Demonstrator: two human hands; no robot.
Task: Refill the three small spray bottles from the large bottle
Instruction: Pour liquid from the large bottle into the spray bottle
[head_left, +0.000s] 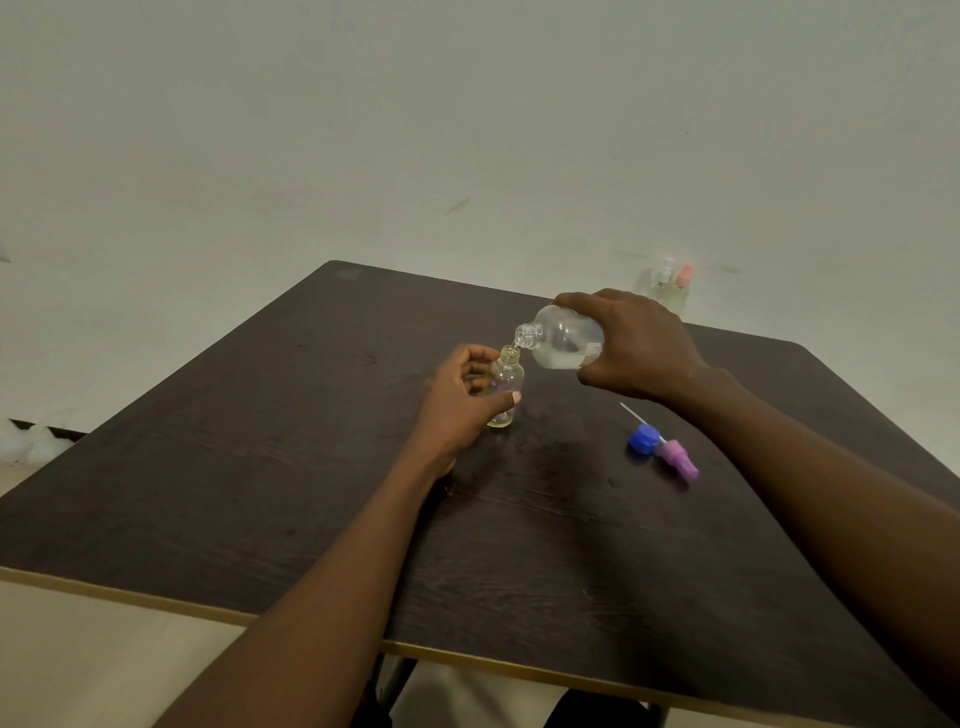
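Single head-worn wide-angle view, looking forward and down over the dark worktop (260, 467) toward a pale wall (467, 130); left hand (457, 400) and right hand (634, 345) near mid-frame.

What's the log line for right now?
step: pouring | right hand: tilts large clear plastic bottle | left hand: holds small clear glass bottle on dark wooden table | round blue cap, purple spray head: off

Dark matt wood-grain table (311, 493); clear glossy large bottle (563, 338).
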